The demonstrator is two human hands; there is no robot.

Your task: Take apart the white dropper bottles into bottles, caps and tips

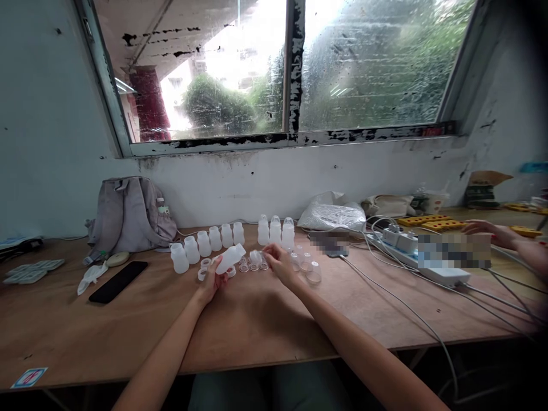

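Observation:
My left hand (209, 284) is wrapped round a translucent white baby bottle (230, 258), which tilts with its neck up to the right. Pinched in the fingertips of my right hand (278, 265) is a small clear piece (256, 256), close to the bottle's neck; its exact shape is blurred. Below both hands lie several clear rings (244, 266). Behind my left hand runs a slanting row of open white bottles (204, 244). Three bottles with clear domed caps (275, 231) stand beyond my right hand. Clear cap covers (314, 273) sit to its right.
At left are a grey backpack (124, 217), a black phone (119, 282) and a white crumpled wrapper (92, 278). A plastic bag (333, 214) rests by the wall. A power strip (428, 268) with cables lies at right, near another person's hand (492, 231).

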